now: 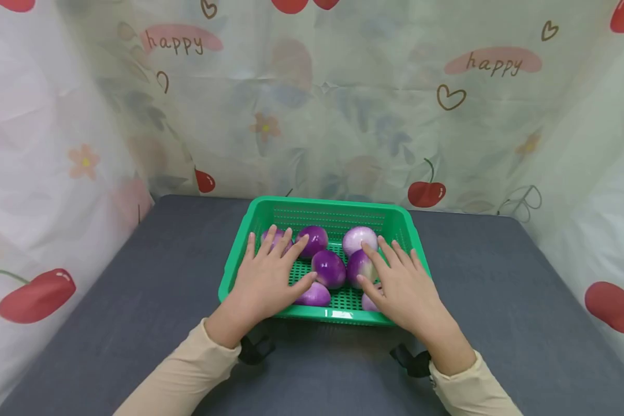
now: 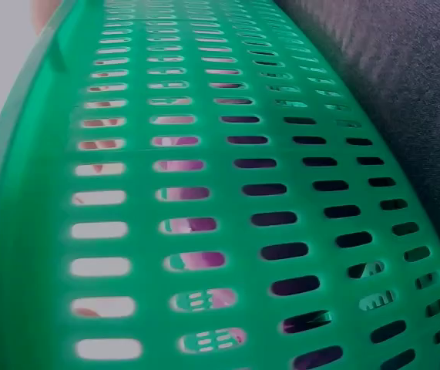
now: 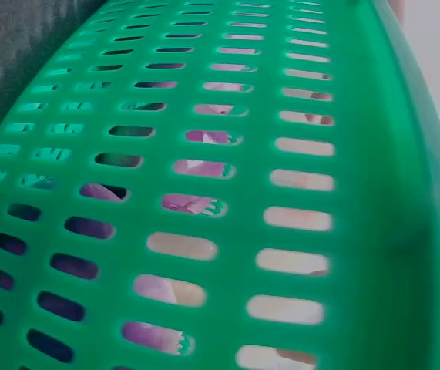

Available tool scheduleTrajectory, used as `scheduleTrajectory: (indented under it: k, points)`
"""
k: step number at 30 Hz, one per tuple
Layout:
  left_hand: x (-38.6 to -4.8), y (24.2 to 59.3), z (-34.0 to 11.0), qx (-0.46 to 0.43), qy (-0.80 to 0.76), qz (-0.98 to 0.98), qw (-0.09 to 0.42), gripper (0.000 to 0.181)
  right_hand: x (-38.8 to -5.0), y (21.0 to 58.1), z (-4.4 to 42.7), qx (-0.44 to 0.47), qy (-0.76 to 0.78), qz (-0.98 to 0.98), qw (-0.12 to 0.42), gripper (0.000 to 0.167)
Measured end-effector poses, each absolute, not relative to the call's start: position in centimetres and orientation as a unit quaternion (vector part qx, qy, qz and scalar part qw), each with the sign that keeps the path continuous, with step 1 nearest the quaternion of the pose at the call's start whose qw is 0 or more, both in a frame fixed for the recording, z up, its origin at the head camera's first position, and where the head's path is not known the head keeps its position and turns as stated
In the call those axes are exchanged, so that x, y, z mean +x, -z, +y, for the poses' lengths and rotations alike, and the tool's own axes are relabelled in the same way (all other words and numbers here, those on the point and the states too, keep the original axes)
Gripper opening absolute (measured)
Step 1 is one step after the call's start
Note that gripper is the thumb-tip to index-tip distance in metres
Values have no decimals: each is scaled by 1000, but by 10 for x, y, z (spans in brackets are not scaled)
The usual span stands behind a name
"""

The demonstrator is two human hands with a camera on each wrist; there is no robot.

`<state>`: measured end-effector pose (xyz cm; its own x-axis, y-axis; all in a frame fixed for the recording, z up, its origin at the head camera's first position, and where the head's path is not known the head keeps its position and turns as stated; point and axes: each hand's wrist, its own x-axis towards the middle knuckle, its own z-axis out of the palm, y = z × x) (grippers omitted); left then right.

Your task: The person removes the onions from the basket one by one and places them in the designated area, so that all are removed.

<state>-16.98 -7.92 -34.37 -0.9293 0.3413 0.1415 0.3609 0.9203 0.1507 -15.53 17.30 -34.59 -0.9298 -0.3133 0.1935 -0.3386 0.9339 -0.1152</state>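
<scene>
Purple onions (image 1: 329,269) sit in a green basket (image 1: 301,311) at the centre of the frame, where we count seven. Over its left side we see the left hand (image 1: 267,282), over its right the right hand (image 1: 408,290), each grip spread with fingers extended; whether they touch the onions, we cannot tell. Beneath lies a dark grey bench (image 1: 499,294); across the upper frame hangs a cherry-print cloth (image 1: 333,104).

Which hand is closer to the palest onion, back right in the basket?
Right. The right hand has fingertips at the right edge of the palest onion; contact is unclear. The left hand is over the left side of the basket, beyond a dark purple onion.
</scene>
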Motion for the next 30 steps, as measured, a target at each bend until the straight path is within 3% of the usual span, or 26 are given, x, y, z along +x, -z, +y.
scheduleTrajectory:
  k: [11, 16, 23, 30]
  points:
    - [-169, 325, -97, -209, 135, -968, 27, 59, -151, 327, 181, 174, -116, -977, 45, 51]
    - [-168, 313, -116, -199, 185, -962, -14, 54, -148, 319, 192, 157, -151, -976, 27, 50]
    - [-175, 298, -156, -166, 279, -945, -47, 54, -149, 316, 204, 149, -223, -962, 43, 46]
    - [-193, 306, -190, -140, 393, -906, -72, 55, -154, 327, 206, 173, -307, -935, 43, 37]
